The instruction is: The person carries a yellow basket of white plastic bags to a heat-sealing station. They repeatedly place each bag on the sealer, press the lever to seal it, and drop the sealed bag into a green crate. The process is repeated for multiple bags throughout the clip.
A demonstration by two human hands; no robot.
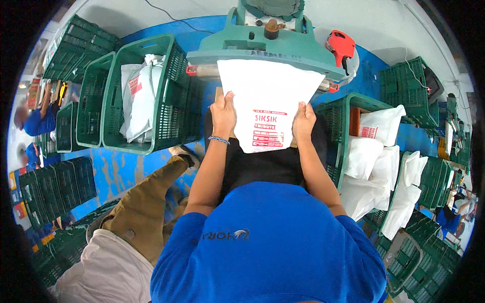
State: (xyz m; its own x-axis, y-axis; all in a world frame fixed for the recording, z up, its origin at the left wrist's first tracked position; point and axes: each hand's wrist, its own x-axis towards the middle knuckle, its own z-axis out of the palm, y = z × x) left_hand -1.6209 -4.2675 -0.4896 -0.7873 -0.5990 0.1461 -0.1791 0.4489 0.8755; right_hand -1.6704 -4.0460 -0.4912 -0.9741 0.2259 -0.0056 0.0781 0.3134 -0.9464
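Observation:
A white plastic bag (270,93) with red print on its lower half is stretched between my two hands. My left hand (223,112) pinches its left edge, fingers closed and partly behind the bag. On the opposite edge my right hand (303,122) is closed in the same way. The bag's far edge lies at the front bar of a green sealing machine (252,46); whether it sits between the machine's bars I cannot tell. My left wrist carries a blue and white band (219,139).
Left stands a green crate (164,108) holding white printed bags. Right, another green crate (348,113) is heaped with white bags (364,156). A red tape dispenser or label gun (341,45) rests beside the machine. Close on my left is a person in olive trousers (144,202).

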